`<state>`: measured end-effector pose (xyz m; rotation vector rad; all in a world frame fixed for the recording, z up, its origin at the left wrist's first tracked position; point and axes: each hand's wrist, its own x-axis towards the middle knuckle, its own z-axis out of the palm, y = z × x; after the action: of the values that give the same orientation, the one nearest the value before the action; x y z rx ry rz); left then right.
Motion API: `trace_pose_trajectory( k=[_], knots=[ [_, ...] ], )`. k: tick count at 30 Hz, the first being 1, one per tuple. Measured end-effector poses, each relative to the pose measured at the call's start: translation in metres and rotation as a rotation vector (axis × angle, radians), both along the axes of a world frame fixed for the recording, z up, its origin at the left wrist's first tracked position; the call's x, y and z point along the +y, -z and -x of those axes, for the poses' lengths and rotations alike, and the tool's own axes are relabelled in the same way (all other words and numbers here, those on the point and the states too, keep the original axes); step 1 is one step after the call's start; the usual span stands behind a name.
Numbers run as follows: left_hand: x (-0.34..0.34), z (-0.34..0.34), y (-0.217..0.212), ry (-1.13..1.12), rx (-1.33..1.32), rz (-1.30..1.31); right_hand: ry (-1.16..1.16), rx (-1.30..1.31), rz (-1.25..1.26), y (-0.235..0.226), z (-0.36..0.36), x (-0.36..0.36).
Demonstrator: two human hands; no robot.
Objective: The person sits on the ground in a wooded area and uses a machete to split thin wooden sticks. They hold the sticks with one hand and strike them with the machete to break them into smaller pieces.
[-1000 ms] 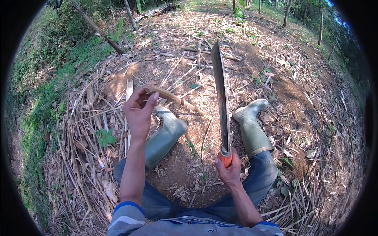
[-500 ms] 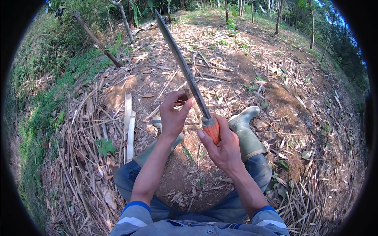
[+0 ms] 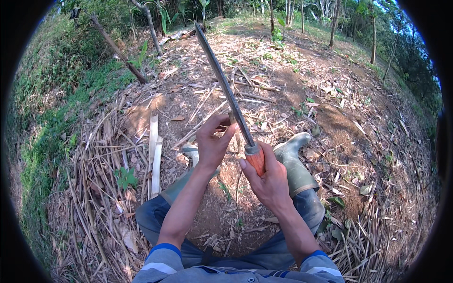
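Observation:
My right hand (image 3: pixel 269 181) is wrapped round the orange-red wooden handle of a machete (image 3: pixel 222 82). Its long dark blade slants up and away to the left, with a metal collar at the handle. Beside the blade's lower part, my left hand (image 3: pixel 214 141) pinches a thin strip of split bamboo (image 3: pixel 231 118) between thumb and fingers. The strip stands close to the blade and passes partly behind it; whether the two touch I cannot tell.
Two pale split bamboo slats (image 3: pixel 155 155) lie left of my legs. My green rubber boots (image 3: pixel 295 158) rest on littered soil. Heaps of dry stalks (image 3: pixel 89 198) lie left, and cut strips (image 3: pixel 361 245) lie lower right. A leaning post (image 3: pixel 118 49) and thin trees stand farther off.
The machete's tip has dipped slightly nearer and to the right. My left hand, still pinching the strip, has shifted a little toward me. The grip of both hands is unchanged.

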<state>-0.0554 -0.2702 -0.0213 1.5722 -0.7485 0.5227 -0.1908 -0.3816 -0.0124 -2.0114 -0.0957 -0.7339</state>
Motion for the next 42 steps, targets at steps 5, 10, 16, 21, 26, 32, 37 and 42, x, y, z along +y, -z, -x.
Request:
trace_pose_trajectory(
  k=[5,10,16,21,26,32,37,42],
  knots=[
    [-0.007,-0.003,0.005,0.007,-0.005,0.012,0.018,0.017,0.007,-0.008,0.000,-0.003],
    [-0.010,-0.003,0.008,-0.038,-0.022,-0.014,0.045,-0.027,0.024,-0.002,0.000,-0.001],
    [-0.011,-0.002,0.008,-0.042,-0.011,-0.002,0.036,-0.008,0.013,-0.007,-0.001,-0.003],
    [-0.012,-0.002,0.008,-0.045,-0.032,-0.017,0.074,0.010,0.068,-0.004,-0.002,-0.001],
    [-0.014,-0.007,0.011,-0.010,-0.037,0.009,0.077,0.033,0.062,-0.004,-0.010,-0.008],
    [-0.007,0.005,-0.013,-0.068,-0.003,0.009,0.066,0.057,0.040,0.009,-0.023,-0.021],
    [-0.013,-0.013,-0.036,-0.026,-0.147,-0.085,0.039,0.097,0.032,-0.007,-0.023,-0.028],
    [-0.011,0.000,-0.083,-0.068,-0.262,-0.039,0.007,0.153,0.091,-0.058,-0.010,-0.039]
  ],
)
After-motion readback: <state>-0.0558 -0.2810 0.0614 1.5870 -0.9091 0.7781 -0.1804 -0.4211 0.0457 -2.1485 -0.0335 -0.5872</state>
